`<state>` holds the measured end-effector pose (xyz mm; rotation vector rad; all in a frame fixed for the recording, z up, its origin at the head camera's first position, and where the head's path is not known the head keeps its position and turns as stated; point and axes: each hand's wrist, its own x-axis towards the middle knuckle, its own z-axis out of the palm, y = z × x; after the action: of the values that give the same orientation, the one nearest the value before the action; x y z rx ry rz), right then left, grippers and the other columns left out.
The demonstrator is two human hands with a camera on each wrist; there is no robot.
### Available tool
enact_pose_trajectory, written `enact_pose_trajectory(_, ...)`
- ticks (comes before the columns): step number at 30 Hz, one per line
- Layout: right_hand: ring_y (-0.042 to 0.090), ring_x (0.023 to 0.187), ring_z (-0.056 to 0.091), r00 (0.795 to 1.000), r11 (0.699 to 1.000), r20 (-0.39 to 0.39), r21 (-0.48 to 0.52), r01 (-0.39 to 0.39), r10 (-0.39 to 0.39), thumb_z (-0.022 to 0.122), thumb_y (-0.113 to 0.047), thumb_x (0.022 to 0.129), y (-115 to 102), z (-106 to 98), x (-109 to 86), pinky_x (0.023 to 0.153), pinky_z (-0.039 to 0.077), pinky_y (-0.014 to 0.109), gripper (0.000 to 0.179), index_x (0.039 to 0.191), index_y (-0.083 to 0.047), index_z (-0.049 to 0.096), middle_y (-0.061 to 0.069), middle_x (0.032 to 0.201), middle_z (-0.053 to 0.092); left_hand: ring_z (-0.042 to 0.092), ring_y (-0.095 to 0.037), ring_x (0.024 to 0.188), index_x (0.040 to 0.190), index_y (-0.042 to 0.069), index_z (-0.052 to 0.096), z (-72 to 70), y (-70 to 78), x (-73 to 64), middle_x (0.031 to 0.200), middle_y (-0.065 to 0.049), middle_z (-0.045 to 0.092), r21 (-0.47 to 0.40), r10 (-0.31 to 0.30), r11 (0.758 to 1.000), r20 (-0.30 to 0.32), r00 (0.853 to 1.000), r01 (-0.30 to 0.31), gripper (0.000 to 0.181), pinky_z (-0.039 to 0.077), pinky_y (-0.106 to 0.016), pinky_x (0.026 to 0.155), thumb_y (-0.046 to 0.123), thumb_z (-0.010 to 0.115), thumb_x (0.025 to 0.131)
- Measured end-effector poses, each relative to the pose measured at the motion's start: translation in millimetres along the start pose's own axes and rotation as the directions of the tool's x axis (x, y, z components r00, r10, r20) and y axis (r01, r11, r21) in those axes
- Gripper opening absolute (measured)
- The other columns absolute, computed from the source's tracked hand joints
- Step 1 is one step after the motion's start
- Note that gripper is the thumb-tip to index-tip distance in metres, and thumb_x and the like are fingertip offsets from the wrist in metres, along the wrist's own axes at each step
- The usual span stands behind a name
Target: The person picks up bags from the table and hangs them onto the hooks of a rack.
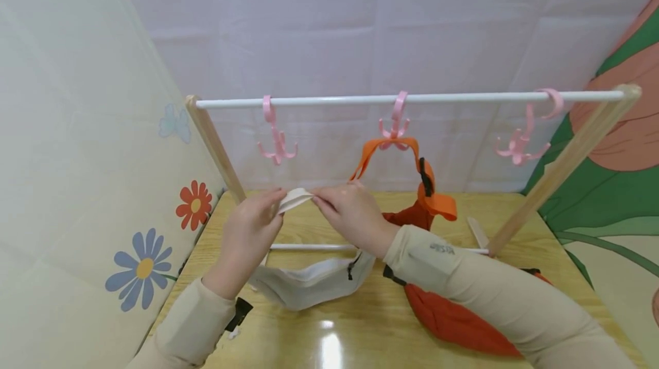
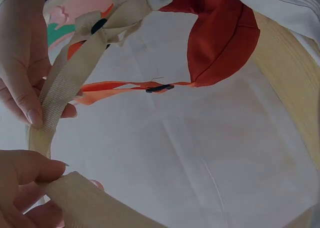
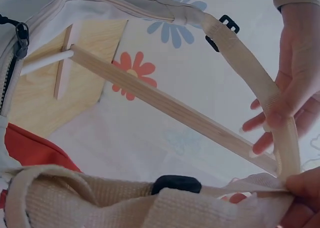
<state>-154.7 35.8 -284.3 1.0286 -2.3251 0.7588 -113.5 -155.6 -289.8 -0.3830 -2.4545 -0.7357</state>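
Observation:
A pale grey-white waist bag (image 1: 314, 283) hangs below my hands by its cream webbing strap (image 1: 296, 198). My left hand (image 1: 252, 237) pinches one part of that strap between thumb and fingers. Close beside it, my right hand (image 1: 355, 214) pinches the strap too, so a short stretch shows raised between them. A black zip pull (image 1: 350, 269) dangles from the bag. In the right wrist view, a black buckle (image 3: 176, 184) sits on the strap near my right hand. A second black buckle (image 3: 229, 24) is at the strap's other end.
A white rail (image 1: 329, 100) on wooden posts carries pink hooks: left hook (image 1: 278, 146), middle hook (image 1: 396, 123), right hook (image 1: 519, 143). An orange strap (image 1: 391, 142) with a red bag (image 1: 417, 215) hangs on the middle one. Another red bag (image 1: 453, 317) lies on the wooden table (image 1: 381, 334).

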Motion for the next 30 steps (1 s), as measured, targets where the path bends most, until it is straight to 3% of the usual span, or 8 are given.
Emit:
enact_pose_trajectory(7,0.022,0.080,0.071,1.000,0.998,-0.009,-0.062,0.020,-0.021,0.069,-0.009,0.089,0.1,-3.9,2.9,0.076,0.049,0.048,0.012,0.099,-0.005,0.075,0.008,0.091,0.074,0.070,-0.031,0.087,0.109,-0.002,0.072,3.7,-11.0,-8.2,0.107,-0.015,0.071,0.027,0.033,0.999,-0.048,0.998,-0.032,0.029,0.050,-0.038,0.057,-0.004,0.072,0.079)
enact_pose_trajectory(14,0.022,0.079,0.071,1.000,0.997,0.002,-0.076,0.019,-0.019,0.067,-0.009,0.091,0.2,-7.1,6.2,0.081,0.048,0.051,0.013,0.101,-0.004,0.075,0.008,0.091,0.074,0.066,-0.029,0.079,0.107,-0.002,0.073,0.8,-12.8,-7.7,0.099,-0.015,0.072,0.030,0.033,0.999,-0.059,0.998,-0.032,0.022,0.051,-0.043,0.064,0.001,0.070,0.086)
enact_pose_trajectory(17,0.021,0.078,0.071,1.000,0.996,-0.001,-0.091,0.013,-0.013,0.068,-0.009,0.091,-0.1,-7.9,7.3,0.079,0.049,0.048,0.014,0.101,-0.004,0.075,0.007,0.090,0.074,0.059,-0.027,0.073,0.108,0.000,0.073,-1.7,-12.5,-4.3,0.095,-0.015,0.072,0.007,0.002,1.000,-0.034,0.999,-0.002,0.020,0.045,-0.042,0.062,0.003,0.068,0.089)
enact_pose_trajectory(21,0.020,0.075,0.071,1.000,0.994,-0.004,-0.105,0.015,-0.016,0.068,-0.009,0.090,1.0,-8.0,8.7,0.077,0.049,0.047,0.013,0.101,-0.003,0.075,0.007,0.088,0.074,0.062,-0.030,0.079,0.107,0.000,0.073,-4.3,-14.0,2.6,0.095,-0.016,0.072,-0.006,-0.027,1.000,-0.018,0.999,0.027,0.018,0.048,-0.046,0.068,0.004,0.066,0.091)
enact_pose_trajectory(30,0.022,0.072,0.070,0.999,0.994,-0.034,-0.111,0.014,-0.018,0.067,-0.009,0.091,10.2,-4.8,14.5,0.072,0.048,0.045,0.012,0.099,-0.003,0.074,0.008,0.083,0.073,0.065,-0.032,0.080,0.104,0.003,0.074,-11.9,-15.3,12.5,0.090,-0.014,0.072,0.070,-0.024,0.997,-0.024,0.999,0.025,0.017,0.050,-0.049,0.068,0.012,0.066,0.092)
